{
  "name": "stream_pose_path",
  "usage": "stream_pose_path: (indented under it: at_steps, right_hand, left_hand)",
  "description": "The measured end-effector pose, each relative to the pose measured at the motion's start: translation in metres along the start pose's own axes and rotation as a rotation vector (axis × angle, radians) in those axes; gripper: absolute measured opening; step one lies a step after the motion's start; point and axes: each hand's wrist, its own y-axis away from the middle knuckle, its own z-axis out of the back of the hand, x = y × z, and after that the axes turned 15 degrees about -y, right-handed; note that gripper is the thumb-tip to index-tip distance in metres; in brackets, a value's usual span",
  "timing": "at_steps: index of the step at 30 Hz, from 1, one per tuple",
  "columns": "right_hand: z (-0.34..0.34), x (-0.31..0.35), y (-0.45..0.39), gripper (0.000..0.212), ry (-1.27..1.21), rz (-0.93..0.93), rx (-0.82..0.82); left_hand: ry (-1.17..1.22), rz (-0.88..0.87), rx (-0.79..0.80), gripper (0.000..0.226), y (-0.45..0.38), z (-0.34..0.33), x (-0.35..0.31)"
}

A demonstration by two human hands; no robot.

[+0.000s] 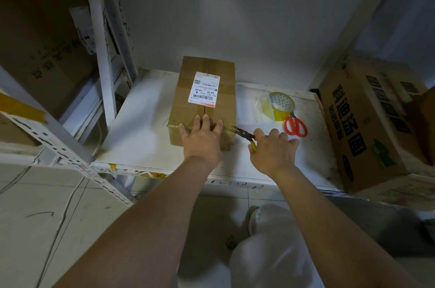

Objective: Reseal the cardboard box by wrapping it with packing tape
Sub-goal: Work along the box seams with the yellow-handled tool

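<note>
We see the left hand point(202, 139) pressing flat, fingers spread, on the near end of the taped cardboard box point(203, 99) on the white shelf point(141, 127), right hand point(273, 148) beside it gripping yellow-handled pliers point(244, 135), glossy tape roll point(281, 105) right of the box.

storeroom: white metal shelving point(103, 57), stacked cartons point(367, 123), tiled floor point(47, 217)

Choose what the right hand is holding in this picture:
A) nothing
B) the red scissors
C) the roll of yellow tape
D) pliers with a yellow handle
D: the right hand grips the pliers, while the tape roll and scissors lie untouched on the shelf.
</note>
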Motion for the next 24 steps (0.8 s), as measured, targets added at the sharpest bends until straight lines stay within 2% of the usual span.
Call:
stream_pose_path:
  at_steps: [9, 18, 24]
  right_hand:
    - [0.001, 0.01, -0.009, 0.027, 0.015, 0.022, -0.014]
    - [-0.008, 0.012, -0.004, 0.034, -0.133, -0.014, -0.041]
    - [-0.015, 0.014, -0.002, 0.031, -0.011, -0.011, -0.139]
  left_hand:
    - [-0.009, 0.009, -0.007, 0.081, -0.001, -0.002, -0.001]
    - [-0.014, -0.001, -0.02, 0.08, -0.001, -0.005, -0.001]
    - [-0.026, -0.001, -0.008, 0.08, -0.001, -0.003, -0.002]
